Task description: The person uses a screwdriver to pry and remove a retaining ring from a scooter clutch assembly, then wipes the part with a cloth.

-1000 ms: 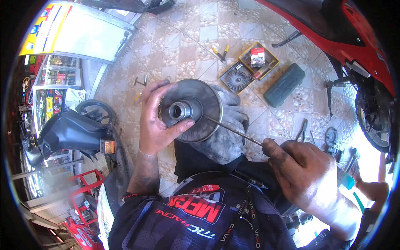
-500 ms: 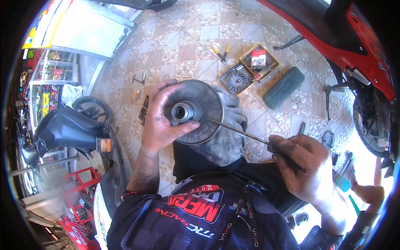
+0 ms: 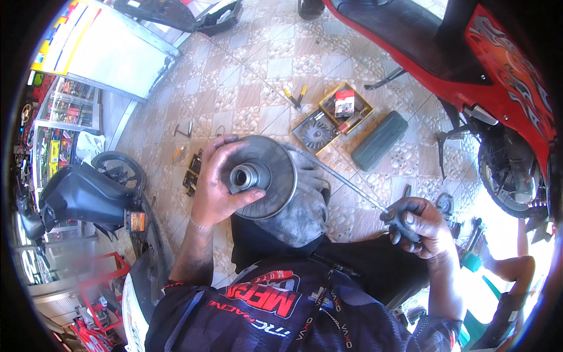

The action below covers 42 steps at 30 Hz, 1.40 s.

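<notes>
My left hand (image 3: 220, 182) is closed on a round metal pulley sheave (image 3: 277, 190), thumb on its face beside the raised centre hub. The open bore of the hub faces up. My right hand (image 3: 419, 227), its fingers blackened, is wrapped round the dark handle of a long screwdriver (image 3: 355, 188). The shaft slants up and left toward the sheave's right edge, and its tip seems clear of the sheave's face. Under the sheave lies grey, stained cloth (image 3: 305, 214) over my lap.
A yellow-edged parts tray (image 3: 363, 120), a dark green case (image 3: 380, 141) and yellow-handled pliers (image 3: 296, 97) lie on the tiled floor ahead. A red motorcycle (image 3: 428, 70) stands at the right, dark scooter bodywork (image 3: 88, 190) at the left. Another person's arm (image 3: 513, 273) shows at lower right.
The screwdriver has come off the sheave's face and its shaft now points past the edge. My right hand has turned, showing its fingers. The whole view has shifted somewhat.
</notes>
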{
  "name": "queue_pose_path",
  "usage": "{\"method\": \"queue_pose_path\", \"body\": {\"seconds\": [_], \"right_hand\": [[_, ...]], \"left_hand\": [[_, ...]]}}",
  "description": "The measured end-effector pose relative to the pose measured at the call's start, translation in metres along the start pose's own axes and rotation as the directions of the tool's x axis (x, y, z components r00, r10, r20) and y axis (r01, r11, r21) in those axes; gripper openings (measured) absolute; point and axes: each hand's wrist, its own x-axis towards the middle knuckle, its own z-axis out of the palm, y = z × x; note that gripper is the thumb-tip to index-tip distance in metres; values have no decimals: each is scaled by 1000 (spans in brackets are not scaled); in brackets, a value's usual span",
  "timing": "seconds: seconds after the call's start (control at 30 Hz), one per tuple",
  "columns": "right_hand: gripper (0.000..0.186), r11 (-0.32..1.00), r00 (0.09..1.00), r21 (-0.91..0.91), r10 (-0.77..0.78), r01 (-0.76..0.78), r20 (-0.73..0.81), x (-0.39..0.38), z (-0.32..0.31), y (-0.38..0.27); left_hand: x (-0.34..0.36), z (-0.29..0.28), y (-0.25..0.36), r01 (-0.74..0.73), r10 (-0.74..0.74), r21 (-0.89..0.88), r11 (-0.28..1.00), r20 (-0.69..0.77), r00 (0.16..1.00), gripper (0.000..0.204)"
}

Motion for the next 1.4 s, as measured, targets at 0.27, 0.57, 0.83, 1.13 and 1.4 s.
{"method": "queue_pose_path", "body": {"seconds": [0.27, 0.57, 0.83, 1.13, 1.4], "right_hand": [[51, 997, 996, 74, -12, 6, 92, 1, -6, 10], [47, 990, 999, -129, 51, -50, 3, -5, 11, -7], [20, 574, 953, -809, -296, 131, -56, 0, 62, -47], [30, -111, 909, -979, -368, 169, 198, 2, 102, -88], [46, -393, 869, -827, -123, 401, 479, 14, 98, -90]], "left_hand": [[-2, 1, 2, 38, -39, -29, 999, -16, 999, 84], [-5, 2, -1, 7, -7, -16, 1000, -44, 999, 84], [-6, 6, -1, 28, -30, -53, 998, -45, 999, 87], [0, 4, -6, 30, -31, -21, 999, -27, 999, 88], [8, 4, -12, 10, -10, 13, 1000, -8, 1000, 72]]}}
